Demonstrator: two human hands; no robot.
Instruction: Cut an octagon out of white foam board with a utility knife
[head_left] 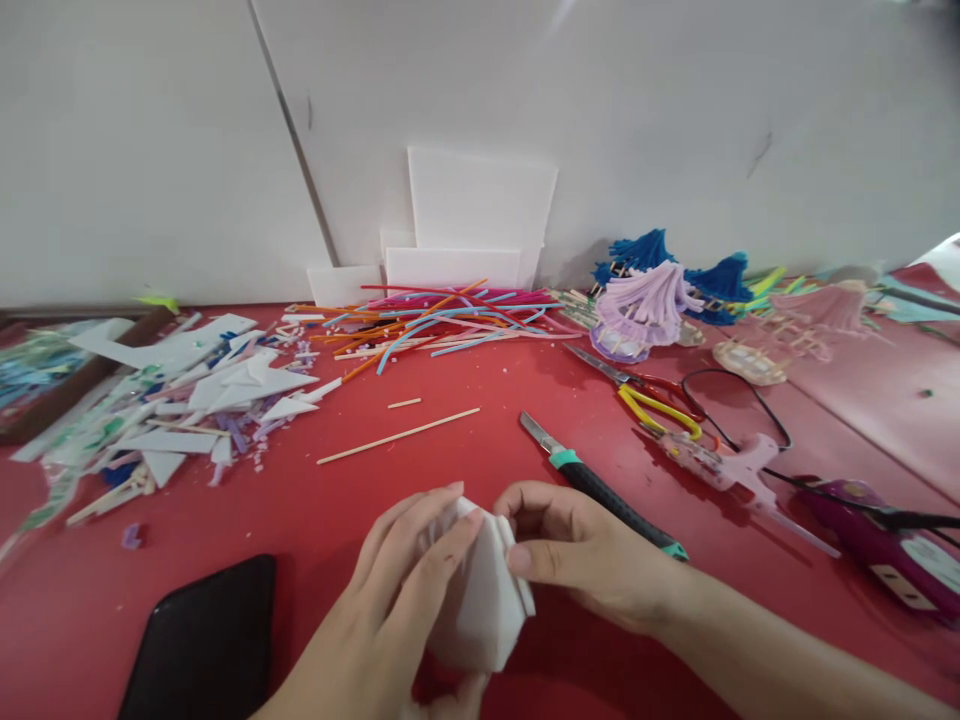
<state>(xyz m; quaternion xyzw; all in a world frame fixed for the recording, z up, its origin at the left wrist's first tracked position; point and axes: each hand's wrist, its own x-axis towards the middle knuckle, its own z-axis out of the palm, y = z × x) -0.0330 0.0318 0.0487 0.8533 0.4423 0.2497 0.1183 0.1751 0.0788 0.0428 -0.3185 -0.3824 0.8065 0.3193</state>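
Observation:
Between my two hands is a small white many-sided foam-board piece point(484, 595), held just above the red table. My left hand point(409, 580) wraps round its left side, fingers over the top and the thumb low underneath. On its right edge, my right hand point(562, 545) pinches a thin white strip or rim between thumb and bent fingers. Just beyond the right hand lies a craft knife point(600, 490) with a black and teal handle, its blade pointing away to the left. A thin wooden stick point(397, 436) and a shorter stick piece point(404, 403) lie ahead of the hands.
White foam scraps point(225, 390) heap at left beside a brown tray point(75, 385). A black phone point(202, 640) lies front left. Pipe cleaners point(442, 320) and white boards point(480, 200) are at the back. Right are scissors point(600, 362), yellow-handled pliers point(660, 412), a glue gun point(724, 460), and a lilac fringed model point(645, 310).

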